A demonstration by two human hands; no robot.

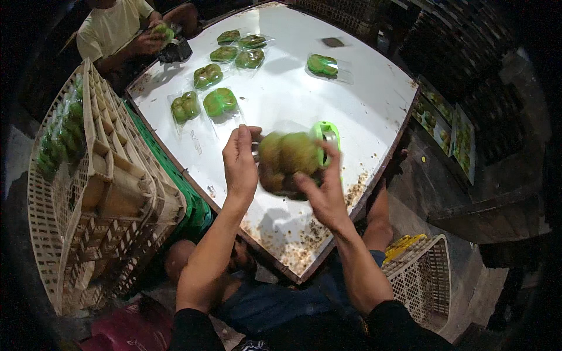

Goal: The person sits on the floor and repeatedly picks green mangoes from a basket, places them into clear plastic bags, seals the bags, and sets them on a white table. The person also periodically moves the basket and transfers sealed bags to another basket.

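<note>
A blurred bundle of several round green-brown fruits [287, 160] is held above the near part of the white table. My right hand [327, 191] grips its right side, thumb across the front and a finger raised at the upper edge. On the bundle's left is my left hand [241, 164], thumb pointing up and fingertips near the fruit; whether they press on it is hard to tell. Just behind my right fingers is a bright green tape dispenser [327, 131], partly covered by that hand.
Clear-wrapped fruit packs [219, 102] lie along the table's left and far side, another pack [322, 65] farther right. Stacked plastic crates [118, 175] stand left, a basket [421, 281] at lower right. A person [118, 35] handles green fruit at the far left corner.
</note>
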